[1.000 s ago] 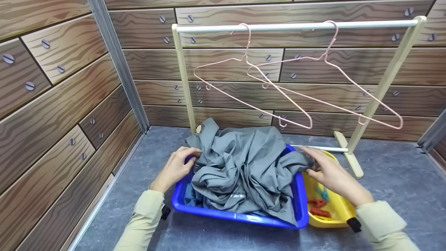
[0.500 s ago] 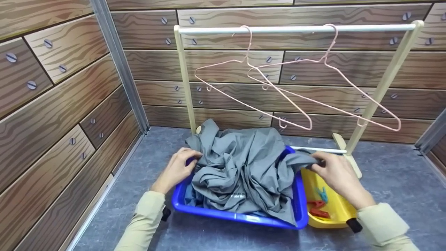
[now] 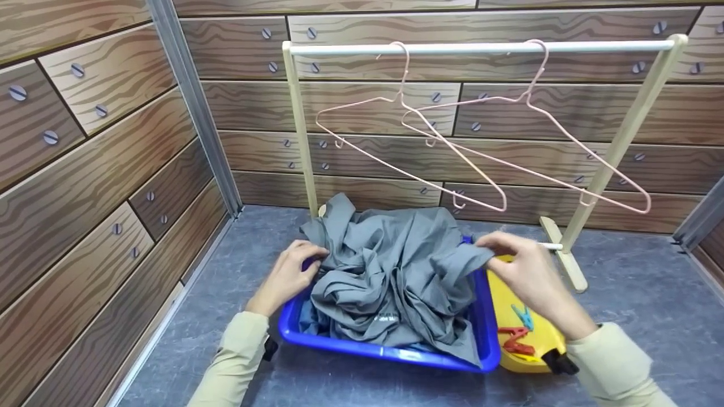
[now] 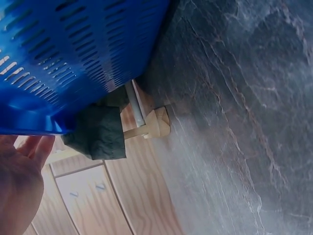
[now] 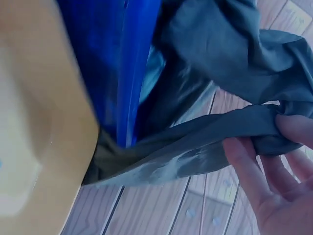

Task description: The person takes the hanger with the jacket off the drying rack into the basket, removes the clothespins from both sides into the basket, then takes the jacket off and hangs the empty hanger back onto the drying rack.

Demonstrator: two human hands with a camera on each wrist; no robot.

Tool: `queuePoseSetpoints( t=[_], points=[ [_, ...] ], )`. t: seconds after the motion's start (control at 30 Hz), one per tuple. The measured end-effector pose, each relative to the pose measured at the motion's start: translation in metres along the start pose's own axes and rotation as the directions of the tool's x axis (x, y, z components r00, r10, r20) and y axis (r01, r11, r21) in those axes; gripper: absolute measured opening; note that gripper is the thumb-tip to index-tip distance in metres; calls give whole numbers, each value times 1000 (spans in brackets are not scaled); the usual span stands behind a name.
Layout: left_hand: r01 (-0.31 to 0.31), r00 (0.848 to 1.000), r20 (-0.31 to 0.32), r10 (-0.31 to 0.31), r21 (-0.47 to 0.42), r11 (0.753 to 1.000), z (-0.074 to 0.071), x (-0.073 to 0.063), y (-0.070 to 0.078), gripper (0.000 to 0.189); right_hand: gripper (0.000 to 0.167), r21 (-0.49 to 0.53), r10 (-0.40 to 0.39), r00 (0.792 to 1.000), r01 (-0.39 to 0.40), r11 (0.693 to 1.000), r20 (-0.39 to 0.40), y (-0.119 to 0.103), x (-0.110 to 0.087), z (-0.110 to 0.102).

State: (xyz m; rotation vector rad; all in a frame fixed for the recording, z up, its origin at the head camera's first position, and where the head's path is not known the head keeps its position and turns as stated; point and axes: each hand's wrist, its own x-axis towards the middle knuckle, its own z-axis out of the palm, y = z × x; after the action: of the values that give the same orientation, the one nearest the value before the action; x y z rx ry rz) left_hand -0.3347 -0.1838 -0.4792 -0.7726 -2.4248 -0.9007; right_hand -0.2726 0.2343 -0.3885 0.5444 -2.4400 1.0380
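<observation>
A crumpled grey garment (image 3: 396,254), with small white lettering on it, fills a blue plastic basket (image 3: 390,353) and spills over its back edge. My left hand (image 3: 288,271) is at the basket's left rim, thumb and fingertips pinching the cloth there; the tips are partly hidden. In the left wrist view, that hand (image 4: 19,181) shows beside the basket's slotted wall (image 4: 88,49). My right hand (image 3: 526,271) grips a fold of the garment, lifted above the right rim. The right wrist view shows the cloth (image 5: 234,122) between thumb and fingers of the right hand (image 5: 274,186).
A yellow tub (image 3: 537,328) with red pegs (image 3: 516,342) and a blue peg (image 3: 523,316) stands right of the basket, under my right forearm. Behind, a rack (image 3: 481,47) carries two pink hangers (image 3: 401,102). A darker blue cloth (image 3: 310,316) lies beneath the garment.
My right hand first moved right with the garment's fold, then back left toward the basket, still gripping it. The left hand stayed in place. The yellow tub shows a little differently beneath the right arm.
</observation>
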Motion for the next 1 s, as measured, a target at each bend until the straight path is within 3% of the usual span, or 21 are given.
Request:
queuePoseSetpoints(
  t=[0.13, 0.23, 0.4, 0.5, 0.6, 0.87, 1.0],
  points=[
    [-2, 1000, -6, 2, -2, 1000, 1, 0, 0, 23, 24, -35, -44, 999, 45, 998, 28, -6, -8, 21],
    [-6, 1000, 1, 6, -1, 1000, 2, -1, 1, 23, 24, -57, -131, 988, 136, 989, 78, -8, -18, 37],
    [-5, 1000, 4, 5, 0, 1000, 2, -1, 0, 23, 25, -79, -308, 931, 328, 941, 195, -8, -34, 57],
    [-2, 1000, -3, 2, -2, 1000, 2, -2, 0, 24, 24, -88, -360, 899, 392, 916, 250, -8, -39, 63],
    [-1, 1000, 2, 1, 1, 1000, 0, -1, 0, 23, 24, -82, -377, 884, 412, 907, 277, -8, -41, 64],
    [17, 999, 50, -17, 0, 1000, -4, 2, 0, 25, 34, -62, -364, 903, 387, 920, 227, -7, -31, 44],
    [38, 996, 84, -38, 6, 999, -5, 8, 2, 28, 38, -75, -331, 924, 350, 934, 190, 2, -19, 29]
  ],
)
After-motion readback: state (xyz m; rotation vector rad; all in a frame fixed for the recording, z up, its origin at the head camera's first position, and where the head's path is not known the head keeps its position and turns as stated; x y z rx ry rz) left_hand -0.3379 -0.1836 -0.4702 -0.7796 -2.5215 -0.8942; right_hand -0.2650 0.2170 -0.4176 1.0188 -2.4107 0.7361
